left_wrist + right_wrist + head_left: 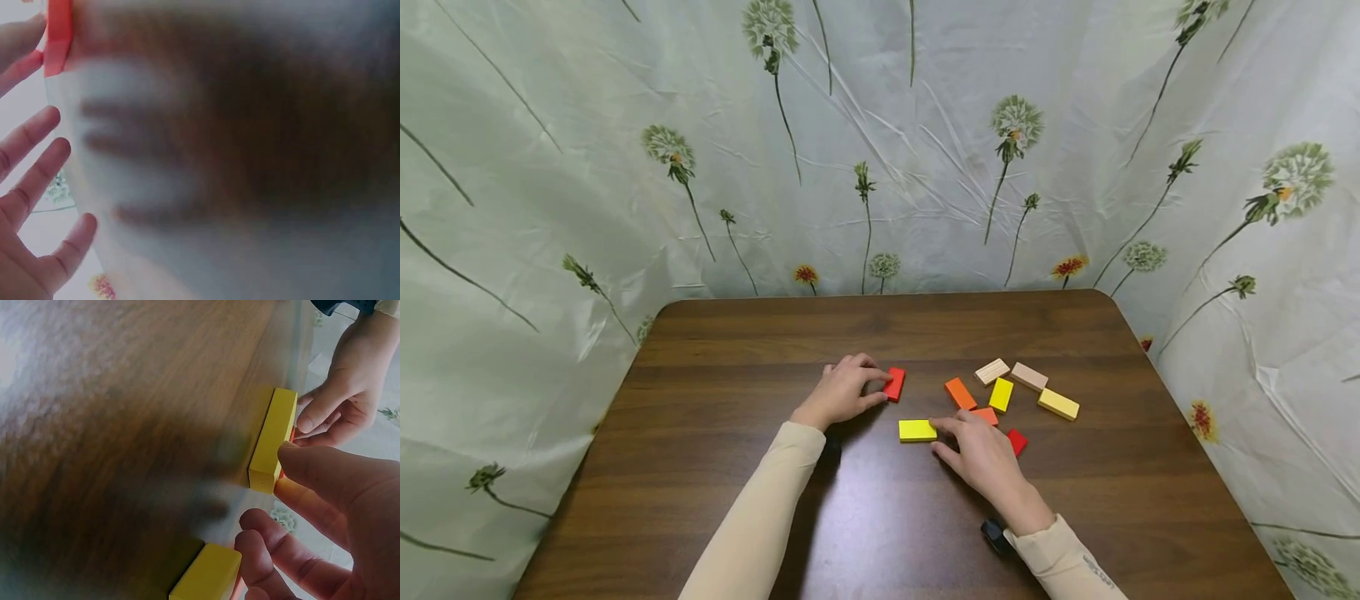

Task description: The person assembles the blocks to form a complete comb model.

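My left hand pinches a red block lying flat on the table, its thumb and index finger at the block's left side. In the left wrist view the same red block shows at the top left, with the other fingers spread apart. Nearer to me, my right hand holds the right end of a yellow block with thumb and index finger. The right wrist view shows that yellow block close up, the thumb at its near corner.
Right of the hands lie loose blocks: orange, yellow, plain wood, plain wood and pale yellow. Another orange block and a red block are partly behind the right hand. A flowered curtain hangs behind the brown table.
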A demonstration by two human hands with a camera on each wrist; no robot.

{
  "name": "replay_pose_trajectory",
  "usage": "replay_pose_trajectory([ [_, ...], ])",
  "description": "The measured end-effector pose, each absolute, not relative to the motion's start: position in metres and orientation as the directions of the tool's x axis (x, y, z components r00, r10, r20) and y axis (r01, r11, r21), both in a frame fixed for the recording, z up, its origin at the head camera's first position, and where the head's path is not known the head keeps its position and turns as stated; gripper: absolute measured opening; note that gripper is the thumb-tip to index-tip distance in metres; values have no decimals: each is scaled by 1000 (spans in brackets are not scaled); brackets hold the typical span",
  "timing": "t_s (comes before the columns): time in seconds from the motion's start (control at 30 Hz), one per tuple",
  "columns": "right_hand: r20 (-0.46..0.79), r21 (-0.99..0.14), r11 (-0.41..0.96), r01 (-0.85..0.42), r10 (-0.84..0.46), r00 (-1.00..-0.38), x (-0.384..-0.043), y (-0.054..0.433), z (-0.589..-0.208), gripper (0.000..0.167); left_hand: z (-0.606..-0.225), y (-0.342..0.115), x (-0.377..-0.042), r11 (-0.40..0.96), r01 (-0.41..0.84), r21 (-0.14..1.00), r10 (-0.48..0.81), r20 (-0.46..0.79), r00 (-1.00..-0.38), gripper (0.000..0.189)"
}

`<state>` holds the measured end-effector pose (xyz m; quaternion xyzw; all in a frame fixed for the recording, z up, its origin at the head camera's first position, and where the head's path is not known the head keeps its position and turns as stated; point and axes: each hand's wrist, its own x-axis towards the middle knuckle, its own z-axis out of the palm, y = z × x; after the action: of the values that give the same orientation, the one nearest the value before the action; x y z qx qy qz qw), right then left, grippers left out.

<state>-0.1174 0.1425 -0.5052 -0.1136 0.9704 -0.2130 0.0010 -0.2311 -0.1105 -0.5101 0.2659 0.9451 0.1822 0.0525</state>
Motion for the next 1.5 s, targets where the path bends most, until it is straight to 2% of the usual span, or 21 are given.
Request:
replay_pose_trajectory([
  [0.1,46,-414,883,-221,-222,-974,-118,143,-505,37,-507,-113,-235,793,481,374,522,-10,-853,45],
  [0.3,55,-412,883,-223,-221,-974,-118,143,-506,35,-506,-114,-245,785,456,419,535,-88,-840,68],
  [0.6,55,-406,889,-212,-207,-977,-119,143,-508,32,-505,-113,-254,777,433,456,531,-105,-841,76],
  [0.87,33,-393,891,-229,-236,-971,-120,140,-507,30,-510,-114,-255,796,424,432,511,-105,-853,67],
  [1.13,31,-383,896,-223,-229,-973,-122,138,-504,28,-507,-113,-256,788,407,462,515,-132,-847,81],
  [1.5,-2,-385,899,-207,-225,-974,-125,139,-505,30,-504,-106,-259,808,385,446,505,-188,-842,62],
])
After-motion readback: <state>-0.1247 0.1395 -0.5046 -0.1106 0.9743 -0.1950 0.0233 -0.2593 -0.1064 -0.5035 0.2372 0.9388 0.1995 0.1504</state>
